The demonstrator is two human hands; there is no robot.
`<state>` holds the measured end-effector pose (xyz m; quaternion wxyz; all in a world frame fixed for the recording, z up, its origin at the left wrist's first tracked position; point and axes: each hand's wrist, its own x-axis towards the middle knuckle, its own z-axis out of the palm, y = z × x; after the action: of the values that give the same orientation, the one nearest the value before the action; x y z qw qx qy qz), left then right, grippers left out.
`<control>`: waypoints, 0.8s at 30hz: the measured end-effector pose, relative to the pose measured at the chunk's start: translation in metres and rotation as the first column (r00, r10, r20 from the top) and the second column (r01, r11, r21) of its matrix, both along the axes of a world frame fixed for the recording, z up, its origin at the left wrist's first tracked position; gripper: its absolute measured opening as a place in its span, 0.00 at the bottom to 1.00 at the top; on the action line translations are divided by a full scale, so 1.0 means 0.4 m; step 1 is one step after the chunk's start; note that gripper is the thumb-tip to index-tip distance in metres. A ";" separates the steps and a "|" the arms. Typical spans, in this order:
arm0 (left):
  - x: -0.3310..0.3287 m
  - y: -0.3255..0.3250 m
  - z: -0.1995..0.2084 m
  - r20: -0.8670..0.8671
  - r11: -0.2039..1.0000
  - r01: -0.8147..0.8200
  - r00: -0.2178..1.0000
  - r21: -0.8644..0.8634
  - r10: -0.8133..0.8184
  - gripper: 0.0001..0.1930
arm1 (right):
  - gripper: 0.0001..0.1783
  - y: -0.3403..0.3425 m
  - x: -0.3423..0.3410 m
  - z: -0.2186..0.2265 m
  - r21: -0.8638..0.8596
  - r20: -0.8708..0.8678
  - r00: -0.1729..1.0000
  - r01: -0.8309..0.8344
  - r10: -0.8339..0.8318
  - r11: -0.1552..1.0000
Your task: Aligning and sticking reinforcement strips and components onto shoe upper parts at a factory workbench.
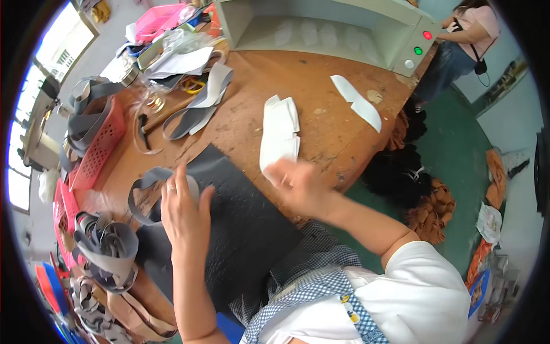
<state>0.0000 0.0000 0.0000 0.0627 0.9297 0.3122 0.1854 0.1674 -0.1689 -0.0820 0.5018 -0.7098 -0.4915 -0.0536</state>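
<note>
Pressing down with my left hand (182, 209), fingers spread and open, I pin a curved grey strip (146, 179) against the black textured mat (240, 229). That strip looks thin, floppy and light, like cut synthetic leather; I judge it bends freely and is best pinched at an end, since the middle would sag. My right hand (295, 179) is blurred; it seems closed on the lower edge of a stack of white pieces (279, 133) lying on the wooden table (321, 86). Those white pieces look flat, smooth and a little stiffer, likely to slide over each other, so a grip across the whole stack's edge suits them. More grey strips fill a red basket (100, 146) on my left. A pale metal box with red and green buttons (321, 28) stands at the table's far side.
</note>
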 end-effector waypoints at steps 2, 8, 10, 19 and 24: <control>-0.061 -0.027 0.005 0.093 0.986 0.161 0.982 0.038 -0.164 0.27 | 0.06 -0.002 0.126 0.033 -0.123 0.094 0.949 0.311 -0.301 0.942; -0.180 -0.165 -0.079 0.178 0.926 0.212 0.970 -0.312 -0.162 0.15 | 0.26 -0.221 0.566 0.025 -0.609 0.328 0.694 0.674 -0.641 0.418; -0.220 -0.170 -0.126 0.177 0.923 0.173 0.977 -0.343 -0.117 0.14 | 0.24 -0.253 0.615 0.027 -0.748 0.194 0.772 0.516 -0.605 0.418; -0.234 -0.200 -0.161 0.287 0.960 0.043 0.957 -0.275 0.039 0.11 | 0.19 0.188 0.694 -0.001 -0.047 -0.527 0.844 0.087 -0.099 0.995; -0.209 -0.199 -0.164 0.300 0.934 0.049 0.952 -0.354 0.064 0.12 | 0.19 0.523 1.013 0.079 -0.072 -0.411 0.878 0.238 -0.246 0.969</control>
<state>-0.0836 -0.0794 -0.0654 0.2775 0.8613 0.3306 0.2680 0.5727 0.0402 -0.0506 0.5775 -0.7654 -0.2809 0.0415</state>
